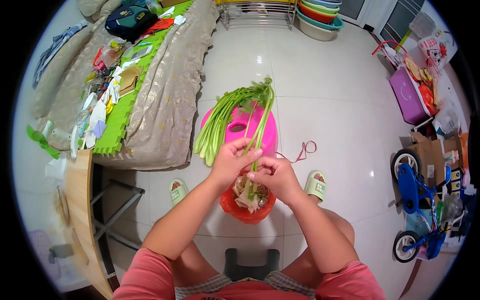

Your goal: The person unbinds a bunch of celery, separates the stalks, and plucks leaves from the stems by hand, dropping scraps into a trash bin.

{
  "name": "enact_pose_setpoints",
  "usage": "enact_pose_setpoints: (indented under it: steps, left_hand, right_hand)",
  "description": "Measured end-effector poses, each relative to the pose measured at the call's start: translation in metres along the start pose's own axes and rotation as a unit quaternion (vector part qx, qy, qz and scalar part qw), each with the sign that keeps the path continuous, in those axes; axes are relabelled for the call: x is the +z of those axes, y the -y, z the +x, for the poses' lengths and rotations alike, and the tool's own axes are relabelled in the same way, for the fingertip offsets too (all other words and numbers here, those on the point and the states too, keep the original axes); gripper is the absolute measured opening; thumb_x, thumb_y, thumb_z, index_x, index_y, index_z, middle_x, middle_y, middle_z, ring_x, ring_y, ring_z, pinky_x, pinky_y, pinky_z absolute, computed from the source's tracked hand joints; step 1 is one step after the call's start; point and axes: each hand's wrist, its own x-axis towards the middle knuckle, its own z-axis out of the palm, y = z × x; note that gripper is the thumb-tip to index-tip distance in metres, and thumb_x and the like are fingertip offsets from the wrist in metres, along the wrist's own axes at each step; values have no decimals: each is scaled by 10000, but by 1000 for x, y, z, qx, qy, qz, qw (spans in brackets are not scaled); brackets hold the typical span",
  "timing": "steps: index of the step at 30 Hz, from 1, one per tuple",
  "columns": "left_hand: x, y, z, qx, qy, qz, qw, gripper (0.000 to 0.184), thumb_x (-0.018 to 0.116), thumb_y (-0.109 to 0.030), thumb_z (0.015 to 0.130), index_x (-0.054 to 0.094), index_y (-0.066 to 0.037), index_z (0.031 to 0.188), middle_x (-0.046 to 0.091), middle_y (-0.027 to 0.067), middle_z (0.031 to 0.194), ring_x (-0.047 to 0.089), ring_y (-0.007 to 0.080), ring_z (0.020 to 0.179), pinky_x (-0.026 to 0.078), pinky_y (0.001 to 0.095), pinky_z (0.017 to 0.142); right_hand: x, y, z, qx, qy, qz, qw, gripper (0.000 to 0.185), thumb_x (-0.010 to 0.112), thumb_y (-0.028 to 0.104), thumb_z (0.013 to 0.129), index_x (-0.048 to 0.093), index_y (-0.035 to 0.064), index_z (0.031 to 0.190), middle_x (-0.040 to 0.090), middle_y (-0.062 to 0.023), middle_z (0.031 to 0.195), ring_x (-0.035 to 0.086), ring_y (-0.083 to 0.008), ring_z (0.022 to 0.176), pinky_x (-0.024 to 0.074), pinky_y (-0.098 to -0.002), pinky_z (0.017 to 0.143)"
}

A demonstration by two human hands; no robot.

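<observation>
Both hands meet over a red-bagged bin [245,212] that holds scraps and peelings. My left hand [235,159] has its fingers closed around long green celery stalks [262,122], whose leafy tops point away from me. Beside it, my right hand [275,175] pinches the lower part of the same stalks, thumb against fingers. Just beyond the hands stands a pink stool [269,131] with an oval hole. A large bunch of celery [216,127] lies across the stool's left side, its pale stem ends hanging over the edge.
A red ribbon [302,151] lies on the tiled floor right of the stool. At left are a cloth-covered sofa [167,85] with clutter and a wooden table edge [82,210]. A blue balance bike [412,195] and boxes stand at right; stacked basins [317,30] sit ahead.
</observation>
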Motion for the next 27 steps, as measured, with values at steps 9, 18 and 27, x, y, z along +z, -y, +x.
enact_pose_setpoints:
  steps: [9, 18, 27]
  left_hand:
    - [7, -4, -21, 54, 45, 50, 996, 183, 529, -157, 900, 582, -13, 998, 585, 2, 855, 535, 63, 766, 442, 207, 668]
    - [-6, 24, -23, -125, 148, -3, 981, 263, 476, -279, 914, 594, -46, 951, 601, 9, 776, 456, 48, 591, 360, 179, 553]
    - [-6, 14, -29, -151, 205, -41, 966, 303, 468, -247, 905, 556, 0, 1057, 654, 97, 931, 535, 70, 718, 393, 189, 633]
  right_hand:
    - [-11, 18, 0, -40, 59, 66, 995, 426, 652, 117, 795, 512, -26, 1171, 613, -75, 1002, 580, -134, 924, 457, -274, 827]
    - [-13, 26, 10, -51, -34, 208, 976, 359, 502, 165, 898, 437, -35, 1190, 582, -170, 1064, 575, -230, 993, 466, -326, 817]
    - [-15, 23, 12, -60, -88, 144, 984, 281, 515, 113, 884, 469, -19, 1128, 625, -157, 972, 629, -199, 824, 497, -268, 688]
